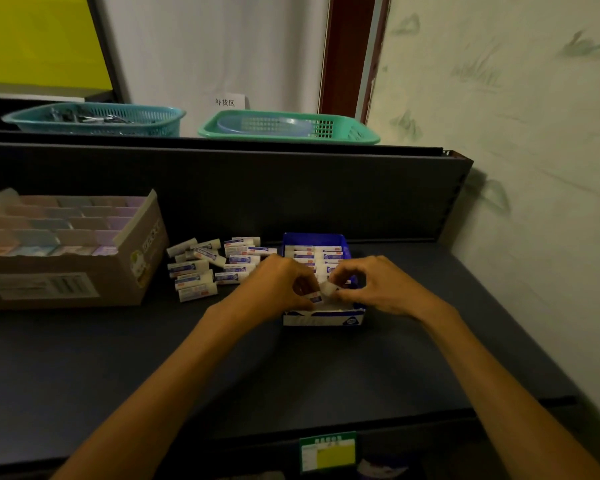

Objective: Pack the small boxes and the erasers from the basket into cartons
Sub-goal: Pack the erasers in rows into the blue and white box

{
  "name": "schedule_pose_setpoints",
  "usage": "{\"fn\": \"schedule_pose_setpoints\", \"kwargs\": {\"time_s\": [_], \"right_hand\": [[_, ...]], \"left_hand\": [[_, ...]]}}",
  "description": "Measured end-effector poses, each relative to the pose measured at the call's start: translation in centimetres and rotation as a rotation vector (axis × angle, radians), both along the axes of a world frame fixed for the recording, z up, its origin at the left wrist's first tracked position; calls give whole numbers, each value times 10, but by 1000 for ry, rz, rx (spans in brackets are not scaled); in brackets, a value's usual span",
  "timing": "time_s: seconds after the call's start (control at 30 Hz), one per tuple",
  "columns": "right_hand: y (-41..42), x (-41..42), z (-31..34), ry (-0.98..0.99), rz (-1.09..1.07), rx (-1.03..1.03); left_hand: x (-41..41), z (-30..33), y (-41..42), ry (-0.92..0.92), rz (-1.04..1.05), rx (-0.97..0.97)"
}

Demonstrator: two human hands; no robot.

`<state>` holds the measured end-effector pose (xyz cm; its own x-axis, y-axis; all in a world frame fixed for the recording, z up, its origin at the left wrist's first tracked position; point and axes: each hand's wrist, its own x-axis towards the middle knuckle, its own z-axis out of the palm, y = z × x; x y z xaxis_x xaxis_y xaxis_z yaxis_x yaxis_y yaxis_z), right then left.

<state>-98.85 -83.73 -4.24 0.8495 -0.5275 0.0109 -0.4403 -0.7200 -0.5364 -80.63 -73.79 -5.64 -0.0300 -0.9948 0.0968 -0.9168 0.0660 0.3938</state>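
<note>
A small blue and white carton stands open on the dark shelf, with rows of white erasers inside it. Over its near end, my left hand and my right hand meet. Both pinch one white eraser with a blue sleeve between their fingertips, just above the carton's front row. Several loose erasers of the same kind lie in a heap on the shelf left of the carton.
A large brown cardboard carton packed with pastel small boxes stands at the left. On the upper shelf sit a teal basket and a green basket. A wall closes the right side. A yellow and green label hangs on the front edge.
</note>
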Motion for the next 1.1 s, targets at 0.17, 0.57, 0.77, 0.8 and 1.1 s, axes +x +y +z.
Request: {"fn": "schedule_pose_setpoints", "kwargs": {"time_s": [0.17, 0.57, 0.77, 0.8, 1.1], "right_hand": [[0, 2, 3, 113, 13, -90], [7, 11, 9, 209, 28, -178], [10, 17, 14, 291, 34, -255], [10, 17, 15, 297, 34, -253], [6, 24, 11, 346, 39, -251]], "left_hand": [[0, -2, -3, -104, -30, -3], [2, 3, -1, -155, -25, 38], [2, 3, -3, -169, -14, 58], [2, 3, -2, -169, -15, 55], [2, 4, 1, -129, -10, 40]]}}
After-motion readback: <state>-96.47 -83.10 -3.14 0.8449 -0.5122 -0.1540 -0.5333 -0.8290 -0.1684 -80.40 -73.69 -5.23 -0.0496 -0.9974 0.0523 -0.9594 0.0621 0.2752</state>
